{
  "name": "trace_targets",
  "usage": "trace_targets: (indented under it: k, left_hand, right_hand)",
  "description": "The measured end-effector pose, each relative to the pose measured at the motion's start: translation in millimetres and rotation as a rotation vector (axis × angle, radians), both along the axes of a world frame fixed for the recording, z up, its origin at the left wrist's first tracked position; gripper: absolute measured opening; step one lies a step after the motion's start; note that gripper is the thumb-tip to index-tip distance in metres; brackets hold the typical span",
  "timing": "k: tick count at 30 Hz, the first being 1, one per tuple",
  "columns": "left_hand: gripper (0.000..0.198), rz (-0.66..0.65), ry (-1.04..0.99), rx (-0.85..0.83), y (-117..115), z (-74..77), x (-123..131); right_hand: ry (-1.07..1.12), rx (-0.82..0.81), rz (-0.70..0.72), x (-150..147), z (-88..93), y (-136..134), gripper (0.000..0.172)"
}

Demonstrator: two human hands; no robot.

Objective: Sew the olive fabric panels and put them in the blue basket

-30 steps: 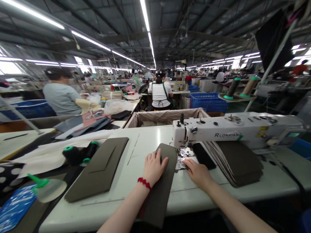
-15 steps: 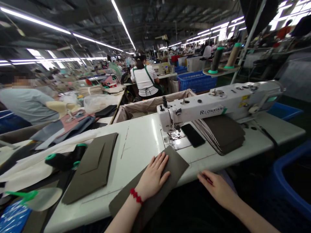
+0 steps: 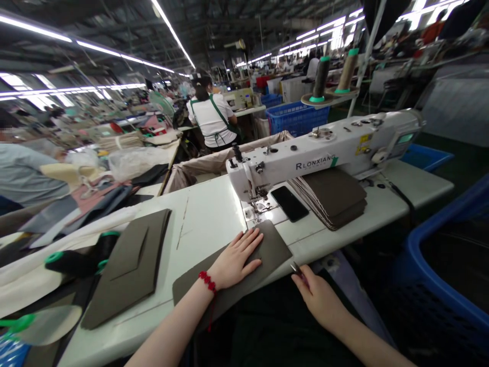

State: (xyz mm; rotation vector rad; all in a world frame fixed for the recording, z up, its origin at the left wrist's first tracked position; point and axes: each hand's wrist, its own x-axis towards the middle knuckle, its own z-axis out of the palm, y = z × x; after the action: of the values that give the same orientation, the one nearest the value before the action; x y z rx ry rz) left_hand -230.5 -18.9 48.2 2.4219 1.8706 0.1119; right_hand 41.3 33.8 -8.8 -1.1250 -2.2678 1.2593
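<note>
At the lower centre of the frame I have the olive fabric panel (image 3: 273, 247), long axis slanting from lower left up to the right, directly beneath my left hand (image 3: 234, 259), which lies flat on it, fingers extended. My right hand (image 3: 319, 296), right of centre, is closed around what look like thread snips (image 3: 295, 268), their tips just beside the panel's right corner, so the left is nearer.
</note>
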Motion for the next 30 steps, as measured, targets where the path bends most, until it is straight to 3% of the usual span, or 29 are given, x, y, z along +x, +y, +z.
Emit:
trace_targets:
  k: [19, 22, 26, 28, 30]
  left_hand:
    - [0.067, -0.017, -0.044, -0.019, -1, 3.4, -2]
    - [0.059, 0.004, -0.063, 0.007, -2, 5.1, -2]
    - [0.050, 0.265, -0.067, 0.127, -19, 7.6, -9]
    - [0.063, 0.432, -0.053, 0.130, -33, 7.2, -13]
    - [0.078, 0.517, -0.041, 0.083, -47, 5.9, -15]
  right_hand:
    - [-0.305, 0.386, 0.049, -13, 2.1, 5, 0.026]
    - [-0.326, 0.405, 0.053, -10, 3.9, 9, 0.026]
    - [-0.328, 0.409, 0.027, 10, 11.0, 20, 0.026]
    - [-0.305, 0.392, 0.006, 21, 17.2, 26, 0.026]
    - [-0.244, 0.386, -0.006, 27, 23.6, 30, 0.026]
